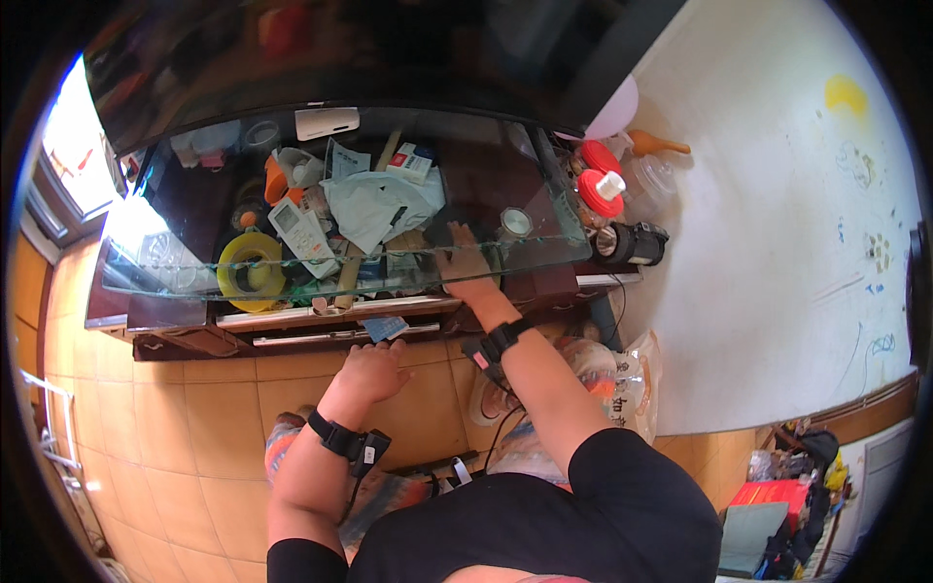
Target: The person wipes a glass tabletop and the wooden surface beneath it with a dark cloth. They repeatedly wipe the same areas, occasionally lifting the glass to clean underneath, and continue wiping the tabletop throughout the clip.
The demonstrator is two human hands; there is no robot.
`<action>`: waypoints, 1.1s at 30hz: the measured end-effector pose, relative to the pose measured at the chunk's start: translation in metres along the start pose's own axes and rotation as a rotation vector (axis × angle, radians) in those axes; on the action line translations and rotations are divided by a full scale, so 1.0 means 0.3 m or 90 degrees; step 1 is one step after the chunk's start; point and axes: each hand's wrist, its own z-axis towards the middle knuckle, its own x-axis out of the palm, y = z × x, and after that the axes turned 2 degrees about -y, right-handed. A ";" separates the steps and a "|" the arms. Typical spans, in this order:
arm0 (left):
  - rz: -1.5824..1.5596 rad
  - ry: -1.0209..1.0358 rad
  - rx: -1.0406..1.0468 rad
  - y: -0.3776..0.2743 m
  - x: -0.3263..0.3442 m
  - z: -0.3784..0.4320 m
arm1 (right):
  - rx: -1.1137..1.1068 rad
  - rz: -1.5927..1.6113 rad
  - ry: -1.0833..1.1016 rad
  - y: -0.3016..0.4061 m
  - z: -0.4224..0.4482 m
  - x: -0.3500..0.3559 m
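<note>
My right hand point(466, 266) reaches in beneath the front edge of the glass top point(503, 186) of a TV cabinet, its fingers stretched out and seen through the glass. To its left lies a pale plastic bag point(379, 208) among crowded small items. A white remote control point(300, 237) and a roll of yellow tape point(227, 271) lie further left. My left hand point(375, 375) is lower, in front of the cabinet, palm down with fingers apart. Just beyond its fingertips is a blue printed card or packet point(385, 328) by the drawer front; whether they touch, I cannot tell.
A large dark TV screen point(350, 55) stands over the glass. Red-lidded jars point(601, 193) and a black flashlight point(633, 244) sit at the right end beside the wall. A plastic bag point(638, 386) stands on the tiled floor point(219, 408) by my leg. Cables hang from both wristbands.
</note>
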 end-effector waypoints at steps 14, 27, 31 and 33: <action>0.000 0.084 -0.031 -0.029 -0.038 -0.001 | 0.139 -0.109 -0.031 -0.229 -0.366 -0.325; 0.033 0.068 -0.014 -0.010 0.035 0.018 | 0.070 -0.174 -0.053 -0.452 -0.136 -0.293; 0.040 0.063 -0.011 -0.013 0.039 0.032 | 0.001 -0.105 0.037 -0.457 -0.047 -0.294; 0.049 0.109 -0.016 -0.028 0.010 0.032 | -0.037 -0.118 0.076 -0.475 -0.013 -0.286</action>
